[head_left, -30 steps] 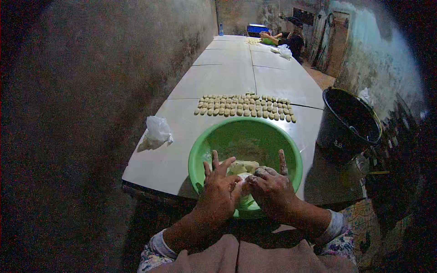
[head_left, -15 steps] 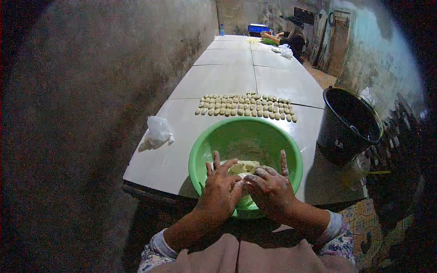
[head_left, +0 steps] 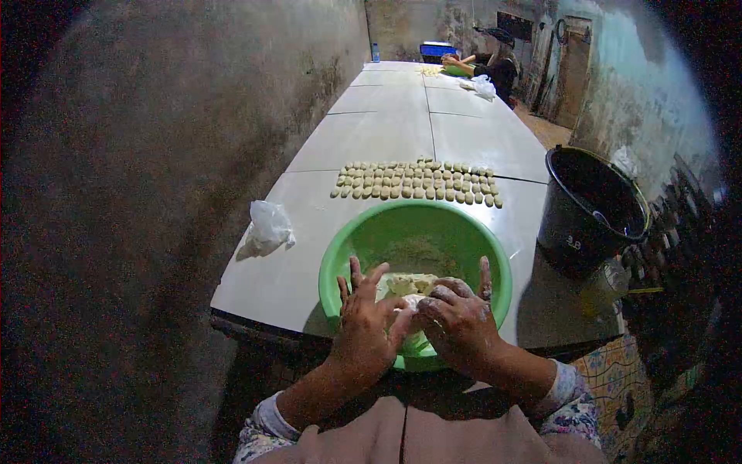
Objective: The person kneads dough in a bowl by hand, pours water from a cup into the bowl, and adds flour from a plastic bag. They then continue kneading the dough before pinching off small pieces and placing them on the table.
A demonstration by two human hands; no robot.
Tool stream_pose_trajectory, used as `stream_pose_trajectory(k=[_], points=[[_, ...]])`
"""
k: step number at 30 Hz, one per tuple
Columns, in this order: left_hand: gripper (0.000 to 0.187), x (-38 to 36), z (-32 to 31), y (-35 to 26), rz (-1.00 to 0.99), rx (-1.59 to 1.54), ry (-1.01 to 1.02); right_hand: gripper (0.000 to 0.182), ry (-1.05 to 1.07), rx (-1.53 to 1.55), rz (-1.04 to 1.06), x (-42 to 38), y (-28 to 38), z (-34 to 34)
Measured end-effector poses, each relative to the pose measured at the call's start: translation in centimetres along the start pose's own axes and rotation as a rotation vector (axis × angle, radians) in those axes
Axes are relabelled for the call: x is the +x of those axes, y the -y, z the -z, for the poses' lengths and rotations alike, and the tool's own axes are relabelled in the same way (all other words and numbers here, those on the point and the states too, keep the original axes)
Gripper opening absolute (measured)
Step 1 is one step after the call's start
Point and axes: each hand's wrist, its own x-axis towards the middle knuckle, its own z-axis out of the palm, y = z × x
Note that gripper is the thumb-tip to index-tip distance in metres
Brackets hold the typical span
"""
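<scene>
Fingers of the left grip [head_left: 367, 319] had shifted a little to the left and spread wider since half a second earlier, while the right grip [head_left: 462, 319] stayed almost where it was. From the head view, the right grip was curled closed on a small white piece [head_left: 413, 301], its little finger raised and floury. The left grip had its thumb and forefinger at the near side of the same piece, the other fingers lifted apart; whether it was pinching could not be told. Just beyond both grips lay the dough [head_left: 410, 284], inside the green bowl [head_left: 417, 223] over which they worked. Farther ahead of them, rows of balls [head_left: 417, 183] lay on the worktop [head_left: 379, 135]. Well to the left of the left grip sat a bag [head_left: 269, 224]; to the right of the right grip stood a black bucket [head_left: 563, 224], with a clear cup [head_left: 610, 282] nearer. Far ahead of the grips, a co-worker [head_left: 504, 73] leaned at the worktop's end, near a blue box [head_left: 438, 50].
</scene>
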Motion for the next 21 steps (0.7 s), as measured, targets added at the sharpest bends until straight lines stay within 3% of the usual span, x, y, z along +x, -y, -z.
stream_pose_trajectory(k=[17,19,21], points=[[0.015,-0.4,-1.3,0.7,-0.037,-0.099,-0.063,0.010,-0.099,0.083,-0.009,-0.5,-0.3,-0.4],[0.015,-0.4,-1.0,0.5,-0.030,-0.111,-0.112,0.023,0.038,0.111,-0.055,-0.8,-0.8,-0.6],[0.016,-0.5,-0.3,0.0,-0.020,-0.120,-0.160,0.023,0.051,0.125,-0.075,-0.7,-1.0,-0.6]])
